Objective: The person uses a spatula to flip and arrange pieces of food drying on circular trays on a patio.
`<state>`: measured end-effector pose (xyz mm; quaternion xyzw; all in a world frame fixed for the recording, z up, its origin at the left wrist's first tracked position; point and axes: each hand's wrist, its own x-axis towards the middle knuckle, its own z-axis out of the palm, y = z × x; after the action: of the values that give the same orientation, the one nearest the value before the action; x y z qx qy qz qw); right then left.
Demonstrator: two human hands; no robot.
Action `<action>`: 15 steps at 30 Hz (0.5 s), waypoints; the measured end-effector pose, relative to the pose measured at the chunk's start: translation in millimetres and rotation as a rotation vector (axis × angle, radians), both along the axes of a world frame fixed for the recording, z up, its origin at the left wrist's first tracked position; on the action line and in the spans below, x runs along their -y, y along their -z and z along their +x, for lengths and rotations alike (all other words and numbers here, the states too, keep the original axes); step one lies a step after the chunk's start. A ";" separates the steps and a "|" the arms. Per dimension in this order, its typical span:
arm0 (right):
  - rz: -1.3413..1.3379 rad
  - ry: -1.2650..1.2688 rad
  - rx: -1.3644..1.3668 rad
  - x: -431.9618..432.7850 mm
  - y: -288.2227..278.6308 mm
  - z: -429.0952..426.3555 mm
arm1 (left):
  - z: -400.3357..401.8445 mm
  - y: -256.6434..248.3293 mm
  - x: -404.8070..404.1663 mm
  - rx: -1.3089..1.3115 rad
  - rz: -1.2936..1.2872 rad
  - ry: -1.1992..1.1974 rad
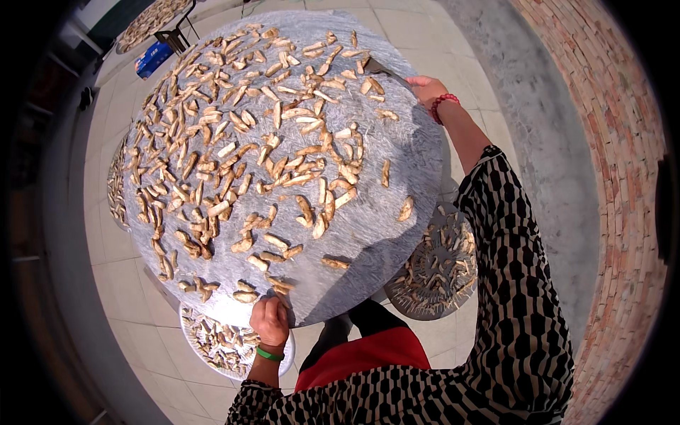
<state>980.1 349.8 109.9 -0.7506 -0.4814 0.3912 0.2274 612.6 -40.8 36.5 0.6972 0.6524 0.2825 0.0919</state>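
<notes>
Many tan, peeled-looking root pieces (pixel 297 113) are spread over a round table (pixel 382 212) with a grey, streaked top. My left hand (pixel 271 321), with a green wristband, rests at the table's near edge with curled fingers. A root piece lies against it, but the fingers hide whether they grip that piece or the edge. At the far right edge, my right hand (pixel 427 91), wearing a red bead bracelet, holds one end of a dark flat blade-like tool (pixel 387 70). The tool's other end reaches in over the tabletop beside some root pieces.
Below the table's near side stands a white round basket (pixel 291 355) of root pieces. A dark round tray (pixel 405 307) with thin pieces sits lower right. Another filled tray (pixel 116 180) shows at left. A blue box (pixel 153 59) lies on the tiled floor; a brick wall (pixel 627 175) runs along the right.
</notes>
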 end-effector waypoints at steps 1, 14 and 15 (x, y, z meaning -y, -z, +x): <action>-0.006 -0.010 -0.044 -2.6 8.0 -4.0 | 0.2 -0.5 0.6 0.004 -0.013 -0.003; 0.463 -0.107 0.454 84.0 0.2 51.2 | -2.7 -0.9 1.3 -0.020 -0.021 -0.021; 0.458 -0.112 0.451 90.9 -1.1 52.4 | -2.6 -0.6 2.2 -0.022 -0.026 -0.025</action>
<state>1032.5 258.9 111.0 -0.7200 -0.6358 0.1084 0.2561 610.0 -43.0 37.1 0.6909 0.6655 0.2673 0.0905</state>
